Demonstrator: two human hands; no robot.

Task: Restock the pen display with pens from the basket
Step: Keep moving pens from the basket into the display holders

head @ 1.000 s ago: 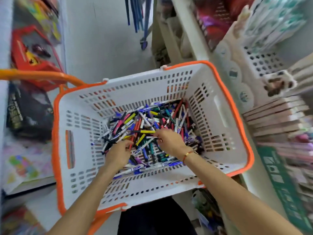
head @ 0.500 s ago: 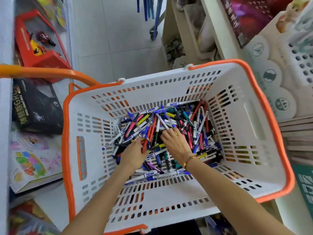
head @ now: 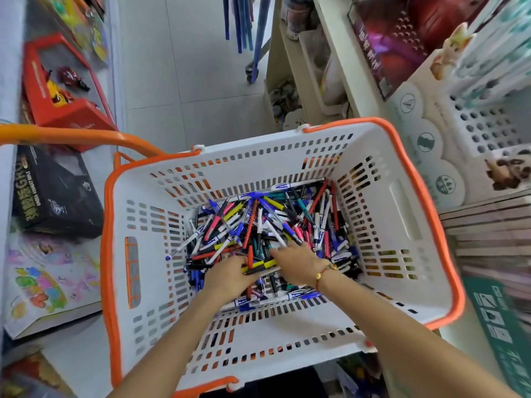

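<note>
A loose heap of pens (head: 267,234) in many colours covers the bottom of a white basket (head: 402,214) with an orange rim. Both hands reach down into the heap. The left hand (head: 227,275) has its grip curled round a small bundle, among it a yellow-and-black pen (head: 263,265) and a red one. The right hand (head: 296,258) lies palm down on the pens, fingers spread forward and relaxed, its grip released; a bracelet (head: 323,272) circles that wrist. A white perforated display (head: 488,124) stands to the right of the basket, and boxed toys (head: 57,90) sit on the left.
</note>
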